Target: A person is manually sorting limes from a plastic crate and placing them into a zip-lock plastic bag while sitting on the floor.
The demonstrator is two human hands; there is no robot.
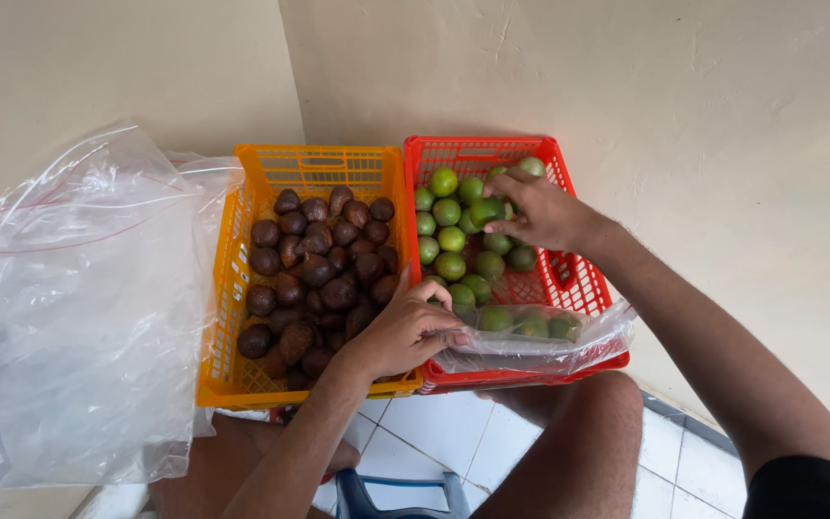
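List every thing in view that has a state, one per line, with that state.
right hand: closed on a green lime over the red crate
left hand: holding open the small clear bag
small clear bag: open, a few limes inside
red crate: partly filled with loose limes
orange crate: filled with brown scaly fruit
large clear bag: crumpled, looks empty

An orange crate [242,288] and a red crate [569,279] sit side by side on the person's lap.
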